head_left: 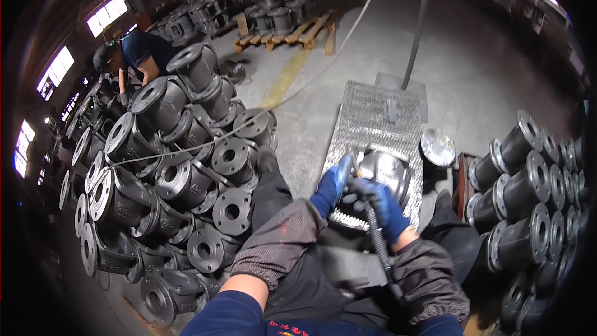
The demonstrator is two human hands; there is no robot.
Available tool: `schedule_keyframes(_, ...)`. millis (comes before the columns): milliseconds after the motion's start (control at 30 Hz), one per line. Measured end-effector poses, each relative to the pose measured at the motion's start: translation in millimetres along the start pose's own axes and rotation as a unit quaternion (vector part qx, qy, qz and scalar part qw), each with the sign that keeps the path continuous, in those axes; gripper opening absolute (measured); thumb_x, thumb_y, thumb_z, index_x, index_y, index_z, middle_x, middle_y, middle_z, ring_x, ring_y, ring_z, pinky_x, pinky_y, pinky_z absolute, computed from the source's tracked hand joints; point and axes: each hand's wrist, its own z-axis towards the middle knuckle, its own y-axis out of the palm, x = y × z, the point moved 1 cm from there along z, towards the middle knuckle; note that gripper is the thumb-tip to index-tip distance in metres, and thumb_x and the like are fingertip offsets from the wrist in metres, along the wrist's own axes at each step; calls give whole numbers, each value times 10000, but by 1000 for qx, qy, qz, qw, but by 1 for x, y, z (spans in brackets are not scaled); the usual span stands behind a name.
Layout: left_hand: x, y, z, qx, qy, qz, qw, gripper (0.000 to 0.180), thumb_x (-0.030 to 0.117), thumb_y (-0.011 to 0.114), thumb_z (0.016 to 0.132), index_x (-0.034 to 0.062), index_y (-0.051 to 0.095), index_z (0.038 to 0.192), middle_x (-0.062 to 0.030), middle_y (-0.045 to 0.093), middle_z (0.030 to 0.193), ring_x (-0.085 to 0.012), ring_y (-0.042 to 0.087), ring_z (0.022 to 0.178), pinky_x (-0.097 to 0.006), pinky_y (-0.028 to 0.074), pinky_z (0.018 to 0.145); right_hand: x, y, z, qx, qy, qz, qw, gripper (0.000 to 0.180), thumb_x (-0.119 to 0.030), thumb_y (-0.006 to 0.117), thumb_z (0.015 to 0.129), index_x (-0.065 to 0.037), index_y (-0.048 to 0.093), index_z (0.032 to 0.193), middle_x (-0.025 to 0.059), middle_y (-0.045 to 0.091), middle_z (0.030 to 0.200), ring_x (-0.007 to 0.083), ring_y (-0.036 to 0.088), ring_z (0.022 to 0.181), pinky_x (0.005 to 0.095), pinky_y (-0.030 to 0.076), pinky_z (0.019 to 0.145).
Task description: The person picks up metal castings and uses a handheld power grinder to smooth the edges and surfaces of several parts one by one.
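In blue work gloves, both my hands close around a hose-fed hand tool that looks like an air grinder (pixel 354 167). My left hand (pixel 334 185) is wrapped around its front part, and my right hand (pixel 384 206) grips the body farther back. From the rear of the tool a dark ribbed hose (pixel 377 242) runs down past my right forearm. The slim front end lies at the left edge of a grey flanged metal casting (pixel 387 171); whether it touches cannot be made out. Beneath the casting is a bench with a rough metal-textured top (pixel 367 109).
Stacked flanged castings (pixel 177 174) crowd my left side, and flanged pipe pieces (pixel 519 183) are piled at my right. A co-worker (pixel 140 56) bends over the left stack. A pale cable (pixel 305 90) crosses the floor. Farther back stands a loaded wooden pallet (pixel 305 33).
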Motion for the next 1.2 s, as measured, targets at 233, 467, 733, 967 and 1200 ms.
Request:
schedule_keyframes(233, 29, 2, 23, -13, -111, -59, 992, 464, 499, 546, 861, 101, 605, 1093, -62, 608, 836, -209, 559, 687, -387, 455, 550, -62, -87, -45, 154, -155, -19, 976, 402, -289, 513, 917, 27, 577, 1158, 98, 625, 950, 96, 580, 760, 146, 411, 568)
schedule_keyframes(467, 2, 7, 57, 10, -19, 14, 1000, 371, 312, 551, 904, -1, 603, 1095, -128, 644, 1015, -203, 616, 825, -321, 497, 715, 9, -158, -54, 332, -89, 54, 937, 438, -292, 531, 883, 46, 530, 1163, 127, 605, 1119, 213, 602, 1046, 206, 447, 720)
schedule_keyframes(733, -72, -33, -21, -25, -34, -399, 916, 305, 301, 481, 953, 70, 550, 1141, -25, 570, 870, -109, 553, 709, -247, 447, 518, 49, -107, -31, 402, -8, -23, 915, 312, -249, 590, 838, 6, 637, 1013, 45, 625, 796, 124, 557, 597, 253, 448, 559)
schedule_keyframes(967, -97, -14, -91, 165, 212, 144, 952, 545, 94, 577, 887, 87, 359, 1386, -88, 624, 863, -162, 593, 731, -290, 489, 615, 60, -81, -53, 345, -172, -21, 923, 371, -267, 690, 835, 35, 584, 1025, 52, 638, 901, 79, 569, 754, 214, 456, 674)
schedule_keyframes(1200, -71, -33, -107, 87, 125, 329, 932, 359, 248, 610, 868, -18, 581, 1107, -226, 642, 905, -317, 640, 809, -353, 500, 720, 67, -60, -71, 377, -116, -36, 918, 227, -128, 693, 833, -10, 561, 976, 22, 614, 808, 65, 557, 702, 211, 466, 632)
